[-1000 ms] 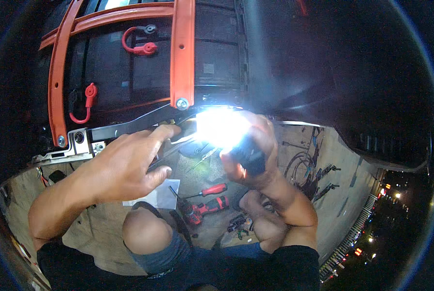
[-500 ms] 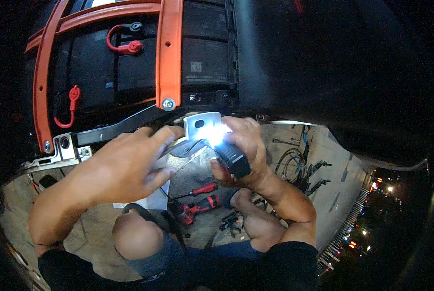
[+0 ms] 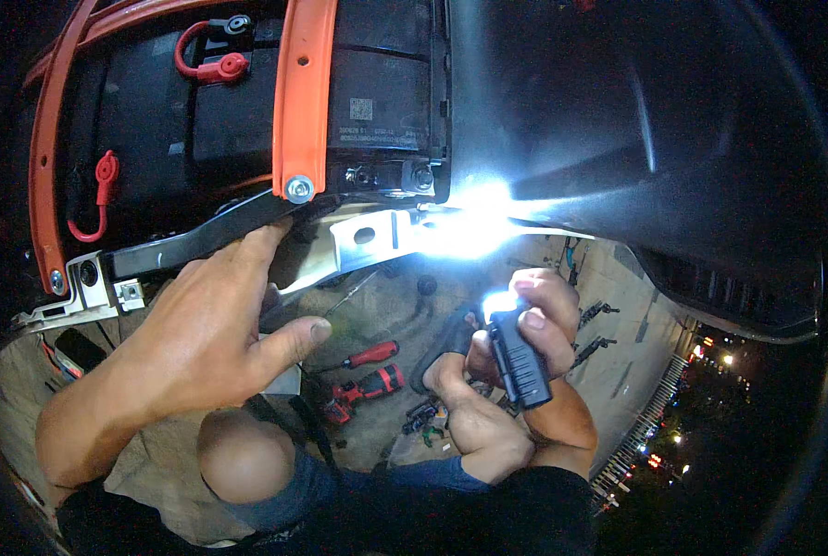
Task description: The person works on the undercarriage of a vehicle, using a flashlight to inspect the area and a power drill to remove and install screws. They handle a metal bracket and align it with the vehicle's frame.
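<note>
My right hand [image 3: 555, 320] grips a small black flashlight [image 3: 523, 366], lit and held apart from the machine. Its beam makes a bright glare on the end of a pale metal bracket [image 3: 352, 246] with an oval hole. My left hand [image 3: 212, 324] is spread along the black bar [image 3: 196, 236], thumb apart. Its fingertips reach into the gap between bar and bracket, where their ends are partly hidden. Above the hands, an orange metal frame [image 3: 302, 102] crosses the black battery-like casing [image 3: 377, 79]. A bolt [image 3: 298, 189] sits at the frame's lower end.
Below, on the floor, lie a red-handled screwdriver [image 3: 373, 354], a red and black power tool [image 3: 366, 391] and small loose parts [image 3: 423, 415]. Two red cable leads [image 3: 221, 68] [image 3: 106, 181] sit on the casing. A dark panel [image 3: 562, 102] overhangs at right.
My right hand has drawn the flashlight away from the bracket, down and to the right. My left fingers have moved up into the gap by the bar. The view has shifted slightly.
</note>
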Available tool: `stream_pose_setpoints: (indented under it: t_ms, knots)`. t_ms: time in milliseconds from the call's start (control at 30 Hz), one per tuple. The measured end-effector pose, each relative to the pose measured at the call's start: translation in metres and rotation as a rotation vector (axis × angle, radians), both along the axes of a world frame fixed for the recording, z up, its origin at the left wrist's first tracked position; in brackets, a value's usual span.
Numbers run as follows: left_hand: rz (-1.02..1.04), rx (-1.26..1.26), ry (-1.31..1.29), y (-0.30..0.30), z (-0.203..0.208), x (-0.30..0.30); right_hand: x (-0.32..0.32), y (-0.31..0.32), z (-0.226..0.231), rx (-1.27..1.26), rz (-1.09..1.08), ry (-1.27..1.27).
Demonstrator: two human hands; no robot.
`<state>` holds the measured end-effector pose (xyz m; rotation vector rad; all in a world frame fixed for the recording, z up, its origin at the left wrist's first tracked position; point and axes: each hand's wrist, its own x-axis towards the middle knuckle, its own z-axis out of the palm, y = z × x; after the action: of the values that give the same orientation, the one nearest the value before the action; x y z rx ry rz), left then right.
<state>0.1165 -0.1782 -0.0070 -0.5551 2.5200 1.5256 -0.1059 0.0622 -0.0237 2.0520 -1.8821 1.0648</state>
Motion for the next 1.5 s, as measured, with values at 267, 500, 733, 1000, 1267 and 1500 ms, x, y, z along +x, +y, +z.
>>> stream_pose_setpoints:
  t_ms: [267, 500, 733, 1000, 1267, 1500]
  knots:
    - [-0.075, 0.023, -0.054, -0.002, -0.007, -0.001, 0.004, -0.04, 0.002, 0.481, 0.123, -0.035]
    - [-0.134, -0.127, -0.019, -0.002, -0.009, 0.0, 0.005, -0.041, -0.015, 0.371, 0.147, -0.131]
    - [-0.161, -0.128, -0.06, -0.005, -0.006, 0.001, -0.007, -0.034, -0.024, 0.373, 0.11, -0.182]
    - [-0.18, -0.014, -0.102, -0.011, -0.001, 0.001, 0.014, -0.009, -0.016, 0.116, 0.127, -0.104]
    - [-0.189, -0.048, -0.065, -0.01, 0.001, 0.0, 0.029, -0.007, 0.029, 0.042, -0.013, -0.116]
    - [-0.208, -0.082, -0.069, -0.011, 0.002, -0.001, 0.027, -0.023, 0.075, 0.174, -0.041, -0.102]
